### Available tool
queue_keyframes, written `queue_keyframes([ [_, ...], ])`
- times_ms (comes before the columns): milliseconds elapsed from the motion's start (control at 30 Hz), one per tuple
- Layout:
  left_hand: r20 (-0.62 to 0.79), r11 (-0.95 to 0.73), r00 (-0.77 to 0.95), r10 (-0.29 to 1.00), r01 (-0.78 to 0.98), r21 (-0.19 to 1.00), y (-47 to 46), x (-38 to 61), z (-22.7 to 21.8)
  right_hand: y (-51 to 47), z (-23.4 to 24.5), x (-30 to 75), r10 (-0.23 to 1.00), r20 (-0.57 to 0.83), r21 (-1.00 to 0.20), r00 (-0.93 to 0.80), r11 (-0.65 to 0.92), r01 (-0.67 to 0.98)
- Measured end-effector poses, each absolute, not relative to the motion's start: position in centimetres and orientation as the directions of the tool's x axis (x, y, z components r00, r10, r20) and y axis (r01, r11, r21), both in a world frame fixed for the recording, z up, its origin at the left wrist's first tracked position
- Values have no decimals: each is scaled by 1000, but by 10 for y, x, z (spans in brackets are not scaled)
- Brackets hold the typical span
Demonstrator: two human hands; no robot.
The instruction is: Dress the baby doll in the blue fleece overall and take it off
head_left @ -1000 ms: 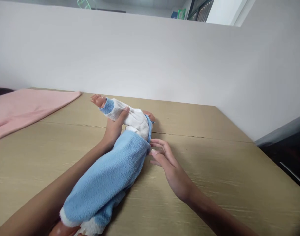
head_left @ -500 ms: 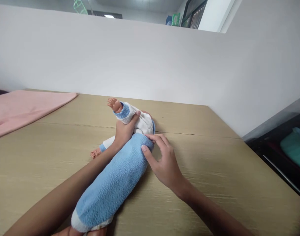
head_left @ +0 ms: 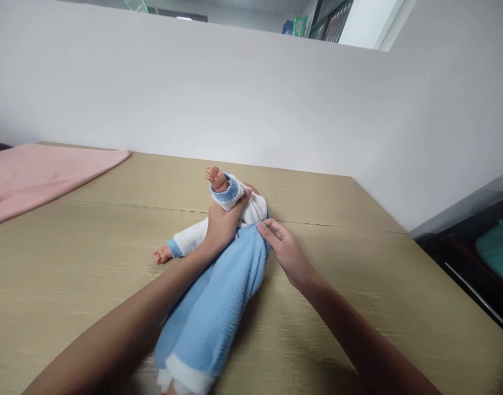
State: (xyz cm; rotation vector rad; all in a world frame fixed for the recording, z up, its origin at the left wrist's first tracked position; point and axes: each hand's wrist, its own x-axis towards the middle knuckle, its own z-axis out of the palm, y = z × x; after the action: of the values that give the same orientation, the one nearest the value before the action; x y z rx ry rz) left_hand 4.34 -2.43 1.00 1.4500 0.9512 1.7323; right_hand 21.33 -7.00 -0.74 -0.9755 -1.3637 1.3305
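A baby doll (head_left: 251, 211) lies on its side on the table, dressed in a white fleece top with blue cuffs. Fleece trousers (head_left: 218, 302), blue with white hems, cover its legs. Wrapped round the doll's upper arm and side is my left hand (head_left: 224, 219), its thumb over the white sleeve. My right hand (head_left: 280, 238) pinches the trousers' waistband at the doll's hip between thumb and fingers. One doll hand (head_left: 215, 178) points up, while the other (head_left: 162, 254) rests on the tabletop. The doll's head is mostly hidden behind its body.
A pink cloth (head_left: 49, 173) lies over the left rear of the wooden table (head_left: 337, 302). Behind stands a white partition wall (head_left: 235, 99). Beyond the table's right edge is a dark container with a teal cloth (head_left: 498, 252) in it.
My right hand has closed on the waistband and drawn it upward. The doll has turned and shifted right with my left hand, so its lower arm shows more and the trouser legs look separate.
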Motion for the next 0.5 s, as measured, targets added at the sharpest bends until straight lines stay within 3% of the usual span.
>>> queue_keyframes([
  [200, 441, -451, -164, 883, -35, 892, -21, 48, 5, -65, -31, 226, 973, 208, -969, -102, 219, 116],
  [400, 452, -445, -86, 888, 92, 891, -22, 61, 5, -79, -30, 242, 990, 124, -971, 73, 106, 213],
  [500, 521, -505, 11, 853, 265, 821, -20, 68, 4, -91, -10, 249, 997, -8, -995, 80, -15, 94],
])
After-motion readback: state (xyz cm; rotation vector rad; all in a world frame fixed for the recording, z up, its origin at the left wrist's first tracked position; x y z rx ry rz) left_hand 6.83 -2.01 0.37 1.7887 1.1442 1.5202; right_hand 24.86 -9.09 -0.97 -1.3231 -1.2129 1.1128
